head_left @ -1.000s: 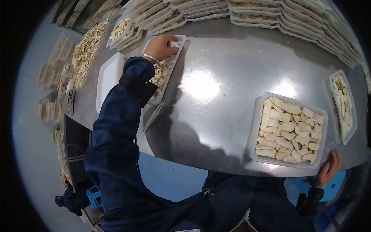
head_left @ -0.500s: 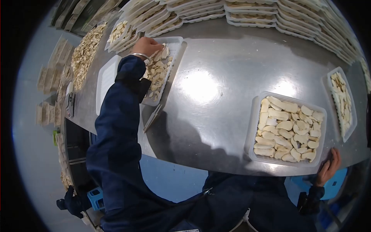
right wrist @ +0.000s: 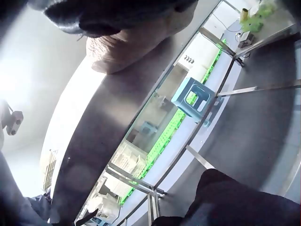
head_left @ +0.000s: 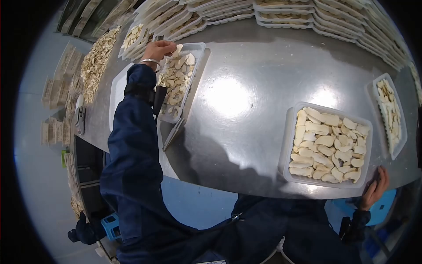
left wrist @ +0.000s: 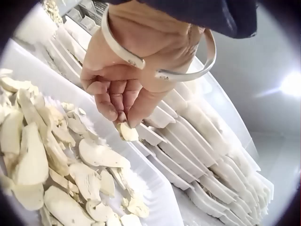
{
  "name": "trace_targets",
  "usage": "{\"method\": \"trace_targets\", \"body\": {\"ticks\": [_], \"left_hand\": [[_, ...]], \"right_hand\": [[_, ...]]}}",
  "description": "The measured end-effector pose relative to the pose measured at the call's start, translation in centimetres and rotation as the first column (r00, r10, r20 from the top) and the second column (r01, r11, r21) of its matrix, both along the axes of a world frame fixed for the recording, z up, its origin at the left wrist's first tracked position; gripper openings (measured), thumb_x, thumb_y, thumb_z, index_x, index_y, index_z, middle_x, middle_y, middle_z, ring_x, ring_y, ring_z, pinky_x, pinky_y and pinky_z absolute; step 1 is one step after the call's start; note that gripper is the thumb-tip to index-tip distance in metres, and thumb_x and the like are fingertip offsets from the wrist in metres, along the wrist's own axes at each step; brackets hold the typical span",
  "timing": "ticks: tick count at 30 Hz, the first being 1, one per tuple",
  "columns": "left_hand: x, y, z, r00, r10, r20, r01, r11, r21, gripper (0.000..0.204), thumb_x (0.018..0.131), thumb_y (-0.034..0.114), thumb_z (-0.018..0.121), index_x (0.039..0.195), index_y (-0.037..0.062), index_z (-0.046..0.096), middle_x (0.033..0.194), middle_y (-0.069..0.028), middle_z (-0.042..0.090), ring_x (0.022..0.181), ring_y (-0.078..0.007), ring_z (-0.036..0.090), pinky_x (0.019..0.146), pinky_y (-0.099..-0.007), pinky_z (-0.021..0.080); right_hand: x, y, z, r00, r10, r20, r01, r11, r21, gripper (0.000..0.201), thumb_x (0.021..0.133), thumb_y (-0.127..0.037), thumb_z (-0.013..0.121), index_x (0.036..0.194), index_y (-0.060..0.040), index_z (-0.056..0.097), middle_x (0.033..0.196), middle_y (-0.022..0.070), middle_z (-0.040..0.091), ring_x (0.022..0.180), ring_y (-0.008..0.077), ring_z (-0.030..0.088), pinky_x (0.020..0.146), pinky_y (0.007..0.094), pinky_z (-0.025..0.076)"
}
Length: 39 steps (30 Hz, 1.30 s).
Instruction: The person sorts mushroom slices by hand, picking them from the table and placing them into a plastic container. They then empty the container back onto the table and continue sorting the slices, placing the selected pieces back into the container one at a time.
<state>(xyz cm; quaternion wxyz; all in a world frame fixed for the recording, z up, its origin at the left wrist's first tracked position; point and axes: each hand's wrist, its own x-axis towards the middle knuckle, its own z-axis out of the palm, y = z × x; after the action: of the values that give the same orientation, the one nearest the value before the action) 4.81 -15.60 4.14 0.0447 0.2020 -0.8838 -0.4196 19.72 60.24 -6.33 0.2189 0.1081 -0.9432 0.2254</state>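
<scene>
My left hand (head_left: 159,49) is over the far left corner of a white plastic tray (head_left: 193,72), heaped with pale mushroom slices (head_left: 173,83). Thumb and fingertips pinch one mushroom slice (left wrist: 128,133), just above the tray's rim in the left wrist view. At the near right, my right hand (head_left: 376,189) rests on the table's edge with relaxed fingers, close to the corner of a second tray (head_left: 288,154). Mushroom slices (head_left: 325,141) lie in neat rows in that tray. The right wrist view catches only part of that hand (right wrist: 124,49); its fingers are hidden.
Stacked filled trays (head_left: 285,20) line the back of the steel table (head_left: 237,145). A narrow-looking filled tray (head_left: 389,116) stands at the far right. An upturned white tray (head_left: 118,94), a slice heap (head_left: 99,61) and a flat thin tool (head_left: 173,134) lie on the left.
My left hand has moved left and up out of the heaped tray, now with a mushroom slice between its fingertips. The right hand stays in place.
</scene>
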Motion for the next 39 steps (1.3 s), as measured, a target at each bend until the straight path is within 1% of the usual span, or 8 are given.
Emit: {"method": "trace_targets", "body": {"ticks": [4,9,13,17,21,25,31,39], "left_hand": [[0.4,-0.7,-0.1,0.997,-0.049,-0.057,0.048,0.999,-0.026,0.021,0.077,0.013,0.073,0.095,0.0015,0.074,0.082,-0.0049,0.071,0.074,-0.0144,0.064,0.073,-0.0267,0.051],[0.3,-3.8,-0.5,0.982,-0.188,-0.005,0.157,0.833,-0.530,0.023,0.079,0.013,0.067,0.098,0.0009,0.072,0.088,-0.0074,0.072,0.083,-0.0172,0.067,0.079,-0.0295,0.051],[4.8,4.5,1.7,0.924,-0.315,-0.216,0.200,0.882,-0.427,0.025,0.088,0.017,0.065,0.104,-0.0017,0.068,0.095,-0.0083,0.071,0.089,-0.0139,0.065,0.082,-0.0284,0.050],[12.9,17.9,3.7,0.978,-0.201,-0.045,0.200,0.979,-0.032,0.019,0.092,0.012,0.062,0.105,-0.0018,0.066,0.077,-0.0027,0.061,0.072,-0.0081,0.057,0.067,-0.0230,0.045],[18.8,25.0,2.4,0.960,-0.261,0.102,0.209,0.908,0.363,0.030,0.091,0.002,0.058,0.121,-0.0011,0.055,0.077,-0.0034,0.059,0.069,-0.0103,0.058,0.066,-0.0239,0.046],[20.5,28.5,-0.3,0.960,-0.268,0.082,0.160,0.765,0.624,0.049,0.089,-0.003,0.057,0.135,-0.0005,0.040,0.103,-0.0115,0.060,0.083,-0.0157,0.064,0.073,-0.0263,0.051],[19.3,31.8,-1.1,0.967,-0.253,0.039,0.160,0.717,0.679,0.053,0.089,-0.002,0.057,0.138,-0.0001,0.037,0.099,-0.0104,0.059,0.082,-0.0163,0.064,0.072,-0.0265,0.052],[18.0,33.4,-2.7,0.968,-0.246,-0.042,0.205,0.684,0.700,0.054,0.088,-0.005,0.056,0.138,-0.0014,0.036,0.091,-0.0068,0.059,0.071,-0.0131,0.061,0.061,-0.0246,0.052]], "right_hand": [[0.0,-0.2,0.0,1.000,-0.010,-0.010,0.009,0.999,-0.032,0.040,0.093,-0.014,0.040,0.126,0.0019,0.056,0.133,0.0193,0.048,0.124,0.0333,0.047,0.106,0.0417,0.036],[0.0,-0.7,0.5,0.999,-0.048,-0.023,0.048,0.999,0.008,0.039,0.085,-0.013,0.045,0.119,0.0008,0.059,0.125,0.0194,0.054,0.118,0.0351,0.050,0.103,0.0424,0.038],[-0.3,-2.6,2.2,0.996,-0.067,-0.062,0.064,0.997,-0.049,0.039,0.077,-0.006,0.047,0.114,0.0015,0.060,0.119,0.0205,0.056,0.112,0.0372,0.052,0.100,0.0427,0.040],[-0.3,-2.8,2.8,0.995,-0.086,-0.057,0.079,0.991,-0.106,0.040,0.075,-0.002,0.050,0.114,0.0011,0.058,0.119,0.0200,0.056,0.110,0.0368,0.053,0.098,0.0408,0.042],[-1.5,-1.5,4.4,0.984,-0.146,-0.106,0.125,0.976,-0.178,0.037,0.078,-0.001,0.053,0.115,0.0016,0.058,0.111,0.0164,0.057,0.102,0.0281,0.056,0.090,0.0355,0.044],[-6.0,2.5,6.6,0.950,-0.300,-0.081,0.264,0.917,-0.299,0.034,0.086,-0.010,0.057,0.117,0.0033,0.058,0.100,0.0109,0.060,0.085,0.0189,0.058,0.076,0.0301,0.047],[-11.6,8.1,7.1,0.770,-0.160,0.618,0.473,0.793,-0.384,0.029,0.093,-0.027,0.056,0.098,0.0012,0.062,0.075,0.0038,0.062,0.053,0.0115,0.055,0.051,0.0261,0.042],[-11.7,7.8,6.6,0.867,-0.014,0.498,0.400,0.618,-0.677,0.016,0.092,-0.020,0.058,0.089,-0.0042,0.057,0.074,0.0023,0.058,0.055,0.0092,0.055,0.052,0.0221,0.042]]}}
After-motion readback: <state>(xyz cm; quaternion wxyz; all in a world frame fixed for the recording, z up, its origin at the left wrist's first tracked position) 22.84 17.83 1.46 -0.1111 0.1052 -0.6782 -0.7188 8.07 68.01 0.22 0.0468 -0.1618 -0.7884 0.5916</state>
